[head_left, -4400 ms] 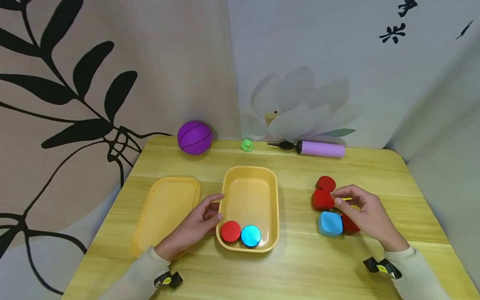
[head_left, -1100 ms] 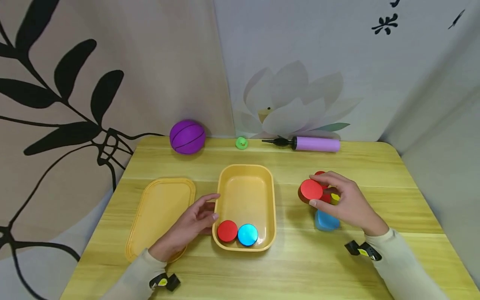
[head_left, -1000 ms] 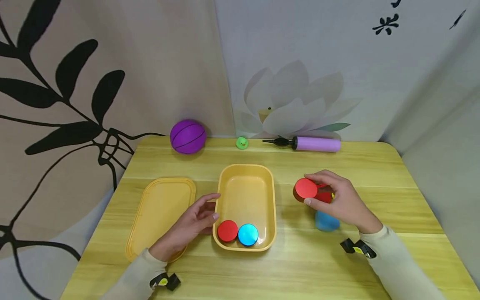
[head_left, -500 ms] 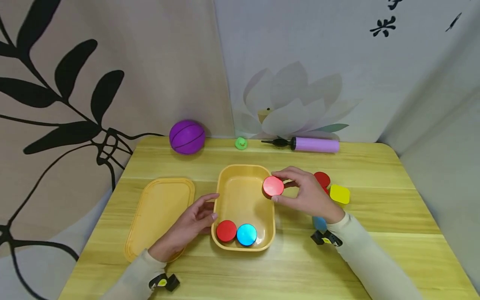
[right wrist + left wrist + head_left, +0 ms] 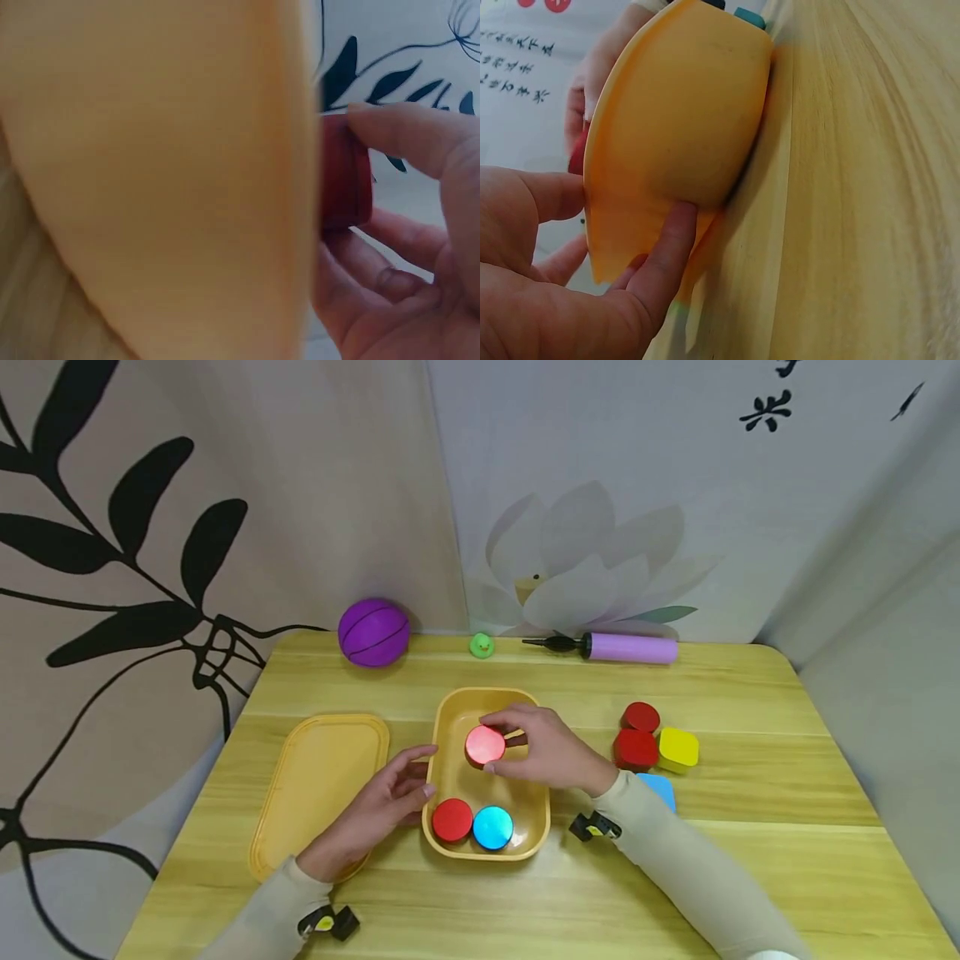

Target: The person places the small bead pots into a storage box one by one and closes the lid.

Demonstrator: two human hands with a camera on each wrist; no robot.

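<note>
A yellow rectangular box point(image 5: 456, 727) stands in front of me. My left hand point(image 5: 378, 810) is at its left side, fingers spread and fairly straight; in the left wrist view its fingertips point(image 5: 681, 214) rest against the outer wall and rim. My right hand point(image 5: 555, 752) is over the box and pinches a red round block point(image 5: 484, 743) by its sides between thumb and fingers. In the right wrist view the box wall covers part of that red block point(image 5: 349, 172). Inside the box's near end sit another red round block point(image 5: 452, 820) and a blue round block point(image 5: 492, 827), side by side.
Right of the box lie two red blocks point(image 5: 636, 749), a yellow block point(image 5: 678, 749) and a blue block point(image 5: 657, 791), partly behind the right sleeve. A flat yellow lid point(image 5: 322, 777) lies left. Along the back are a purple ball point(image 5: 373, 632), green toy point(image 5: 482, 646) and purple pump point(image 5: 630, 648).
My right hand has picked the red round block from the group at right and carried it left over the box. The left hand has stayed at the box's side.
</note>
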